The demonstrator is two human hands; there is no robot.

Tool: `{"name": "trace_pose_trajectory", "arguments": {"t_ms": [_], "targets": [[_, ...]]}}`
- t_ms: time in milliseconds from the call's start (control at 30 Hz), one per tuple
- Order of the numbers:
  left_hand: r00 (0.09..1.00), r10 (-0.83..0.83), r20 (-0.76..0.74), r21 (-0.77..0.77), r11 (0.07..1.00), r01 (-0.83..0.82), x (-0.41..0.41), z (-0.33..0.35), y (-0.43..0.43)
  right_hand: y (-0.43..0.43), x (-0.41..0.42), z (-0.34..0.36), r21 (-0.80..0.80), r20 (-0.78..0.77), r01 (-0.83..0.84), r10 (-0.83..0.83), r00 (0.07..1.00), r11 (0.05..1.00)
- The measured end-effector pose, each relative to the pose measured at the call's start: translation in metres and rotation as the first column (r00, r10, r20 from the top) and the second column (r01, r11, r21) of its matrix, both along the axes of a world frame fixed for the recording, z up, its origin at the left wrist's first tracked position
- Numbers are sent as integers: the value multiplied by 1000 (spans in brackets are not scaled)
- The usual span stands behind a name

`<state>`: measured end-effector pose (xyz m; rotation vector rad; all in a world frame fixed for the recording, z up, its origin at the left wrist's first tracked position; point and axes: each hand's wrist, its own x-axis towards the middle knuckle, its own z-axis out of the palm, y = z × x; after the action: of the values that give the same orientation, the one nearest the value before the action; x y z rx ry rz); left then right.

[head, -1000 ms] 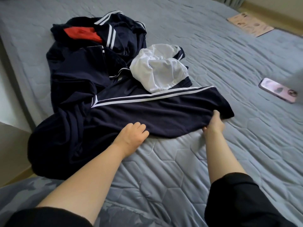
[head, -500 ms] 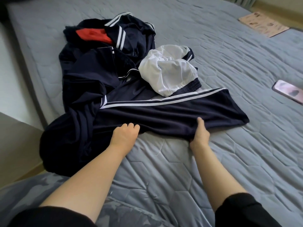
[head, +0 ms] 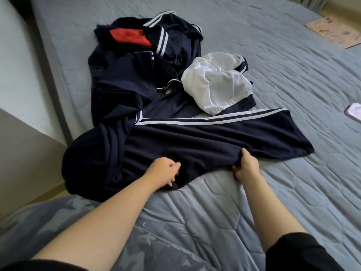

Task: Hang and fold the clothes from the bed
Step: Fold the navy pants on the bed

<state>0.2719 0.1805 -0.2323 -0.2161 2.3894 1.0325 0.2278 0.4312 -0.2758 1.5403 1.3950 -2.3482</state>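
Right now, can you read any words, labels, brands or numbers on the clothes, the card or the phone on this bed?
No text in view can be read.
card: printed marks, too small and blurred to read.
navy clothes: only white stripes, no label or logo showing.
phone: only partly in frame, no text visible.

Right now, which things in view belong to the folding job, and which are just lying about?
Job: navy striped garment, gripped by left hand and right hand; navy pile behind it; white-lined shorts; red garment.
Lying about: phone; printed sheet at far right.
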Motion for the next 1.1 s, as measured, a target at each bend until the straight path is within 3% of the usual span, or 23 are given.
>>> {"name": "trace_pose_trajectory", "arguments": {"t_ms": [33,67,100,167,200,267,300,433,533,633,700,767,867,933,1000,1100], "targets": [[974,156,164,86,981,-172,-4,1,0,3,1,-2,-25,-13,33,-34,999,999],[929,210,304,100,963,-250,-5,3,-1,6,2,-3,-44,-22,76,-77,997,996],[912,173,371,81,973,-218,-5,6,-2,9,2,-4,-56,-31,125,-127,991,991],[959,-37,281,-29,998,47,1,5,-4,14,0,-3,-70,-37,186,-189,981,980],[965,-198,173,-168,959,227,6,3,-6,15,-2,0,-76,-40,197,-200,979,978],[848,-530,21,-487,735,471,13,1,-4,16,-7,9,-106,-68,205,-213,975,973],[778,-628,-11,-544,657,522,15,1,0,18,-11,14,-111,-82,217,-226,971,970],[743,-669,-4,-459,662,593,12,3,9,45,-27,33,-41,-101,206,-209,973,978],[730,-684,12,-431,655,621,10,2,4,88,-27,36,63,-12,230,-230,973,971],[756,-654,-17,-408,695,592,12,-3,1,108,-24,40,372,91,153,-200,976,915],[789,-612,-62,-398,740,543,13,-6,2,106,-30,43,672,193,-11,-161,968,741],[810,-580,-91,-397,767,504,14,-8,3,96,-40,45,851,326,-222,-148,934,476],[833,-539,-126,-398,797,455,14,-9,2,75,-46,31,864,495,-499,63,867,71],[832,-526,-178,-436,800,413,12,-8,1,60,-46,22,842,536,-508,175,826,-181],[825,-507,-248,-498,798,340,9,-5,1,47,-53,20,859,501,-420,306,810,-293],[798,-515,-314,-611,753,246,-7,-1,6,34,-74,21,840,543,-480,417,729,-255]]}}
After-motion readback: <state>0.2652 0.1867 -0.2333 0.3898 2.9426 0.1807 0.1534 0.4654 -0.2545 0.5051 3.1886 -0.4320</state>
